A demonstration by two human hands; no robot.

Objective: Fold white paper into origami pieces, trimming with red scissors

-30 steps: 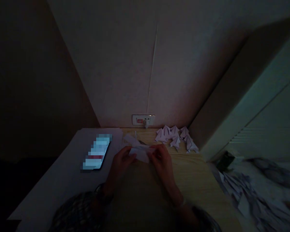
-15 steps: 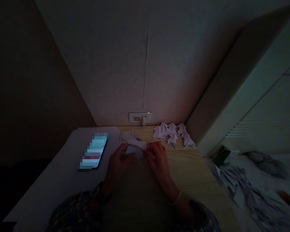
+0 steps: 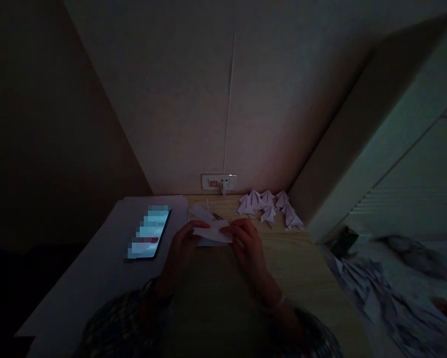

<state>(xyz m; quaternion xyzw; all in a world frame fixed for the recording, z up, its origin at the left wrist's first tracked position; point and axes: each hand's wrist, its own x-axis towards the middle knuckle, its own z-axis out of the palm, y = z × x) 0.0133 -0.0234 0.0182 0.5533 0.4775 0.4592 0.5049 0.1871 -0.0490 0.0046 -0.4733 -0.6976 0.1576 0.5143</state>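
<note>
Dim pale wall (image 3: 171,99) behind a wooden table (image 3: 294,268).
White sheets (image 3: 100,253) cover the table's left side. The left hand (image 3: 182,246) and right hand (image 3: 250,243) face each other over its middle, fingers curled nearly closed. A lit phone (image 3: 148,238) lies on the sheets; pointed paper shapes (image 3: 268,214) cluster at right, near the wall. Between the hands, pinched at either end, is a folded white paper (image 3: 215,231). A socket (image 3: 210,183) sits low on the wall.
</note>
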